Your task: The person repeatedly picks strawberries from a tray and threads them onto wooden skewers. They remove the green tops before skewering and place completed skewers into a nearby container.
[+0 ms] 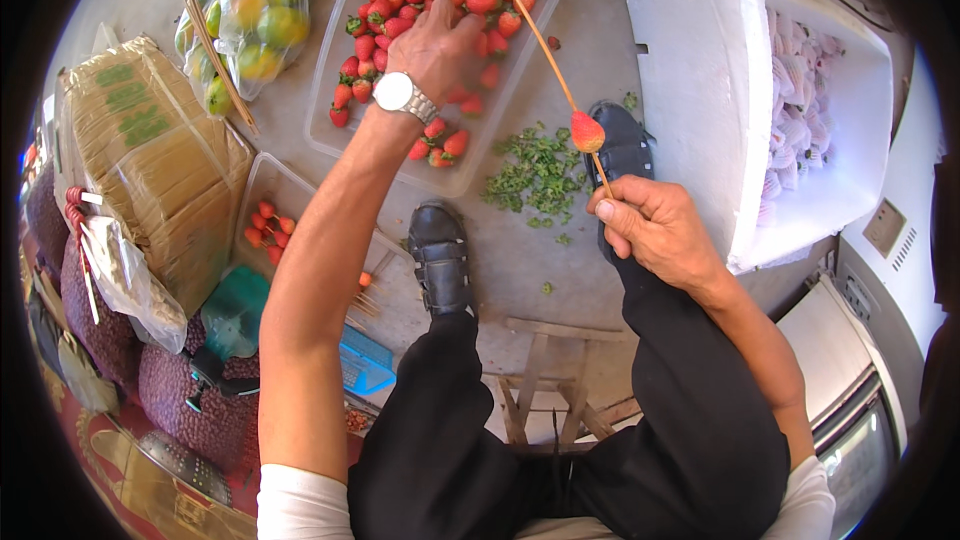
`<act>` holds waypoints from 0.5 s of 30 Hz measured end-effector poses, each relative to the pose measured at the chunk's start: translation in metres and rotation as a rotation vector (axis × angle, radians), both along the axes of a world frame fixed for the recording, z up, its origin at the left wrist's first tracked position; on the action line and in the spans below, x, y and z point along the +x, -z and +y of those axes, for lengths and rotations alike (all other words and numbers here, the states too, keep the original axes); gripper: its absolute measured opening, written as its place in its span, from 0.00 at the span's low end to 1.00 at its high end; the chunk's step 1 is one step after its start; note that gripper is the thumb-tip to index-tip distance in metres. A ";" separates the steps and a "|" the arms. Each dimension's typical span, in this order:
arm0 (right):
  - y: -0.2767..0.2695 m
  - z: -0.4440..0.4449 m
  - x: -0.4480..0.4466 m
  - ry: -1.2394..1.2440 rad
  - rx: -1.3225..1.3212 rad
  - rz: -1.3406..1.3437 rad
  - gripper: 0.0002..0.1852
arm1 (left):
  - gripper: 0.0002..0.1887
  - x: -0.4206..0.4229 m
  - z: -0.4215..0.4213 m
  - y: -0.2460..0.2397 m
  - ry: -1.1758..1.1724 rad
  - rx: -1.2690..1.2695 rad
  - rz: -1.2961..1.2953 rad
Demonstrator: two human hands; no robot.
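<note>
My right hand (651, 231) grips the lower end of a wooden skewer (538, 36) between thumb and fingers. One hulled strawberry (587, 132) is threaded on it, a little above the fingers. My left hand (439, 49), with a watch on its wrist, reaches over a clear plastic tub (319, 90) of strawberries (379, 9); its fingertips are among the fruit and partly blurred, so any hold is unclear. Green strawberry leaves (536, 172) lie heaped on the floor between the tub and my shoe. A second plastic tub (296, 178), partly behind my left forearm, holds skewered red fruit (268, 229).
At right stands a white foam box (690, 90) with net-wrapped fruit. Bagged green-orange fruit (262, 22), a bundle of skewers (217, 60) and a taped cardboard box (150, 157) are at left. A blue plastic basket (365, 360) and wooden stool (536, 367) are near my legs.
</note>
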State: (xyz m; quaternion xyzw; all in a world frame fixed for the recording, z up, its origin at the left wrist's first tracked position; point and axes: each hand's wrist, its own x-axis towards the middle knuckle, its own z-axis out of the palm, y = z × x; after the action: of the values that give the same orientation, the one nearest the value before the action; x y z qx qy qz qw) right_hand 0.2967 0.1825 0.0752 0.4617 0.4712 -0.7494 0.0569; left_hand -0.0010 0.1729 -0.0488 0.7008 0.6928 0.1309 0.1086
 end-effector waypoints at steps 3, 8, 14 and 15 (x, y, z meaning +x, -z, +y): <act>0.005 -0.002 0.004 -0.006 0.043 0.015 0.10 | 0.19 -0.005 -0.008 0.003 -0.063 0.150 -0.173; -0.007 0.003 -0.010 0.058 -0.045 -0.055 0.12 | 0.17 0.038 -0.067 -0.051 -0.719 -0.373 -1.752; 0.006 -0.005 -0.029 -0.034 0.115 0.020 0.15 | 0.17 0.083 -0.112 -0.079 -0.668 -0.531 -2.121; 0.008 -0.004 -0.032 -0.073 0.149 0.026 0.15 | 0.17 0.087 -0.116 -0.080 -0.663 -0.533 -2.125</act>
State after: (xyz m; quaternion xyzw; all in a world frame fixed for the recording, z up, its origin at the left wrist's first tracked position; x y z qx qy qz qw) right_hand 0.2651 0.1780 0.0675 0.4375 0.5428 -0.7156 0.0433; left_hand 0.0858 0.0571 0.0316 -0.0267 0.4073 0.5281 0.7447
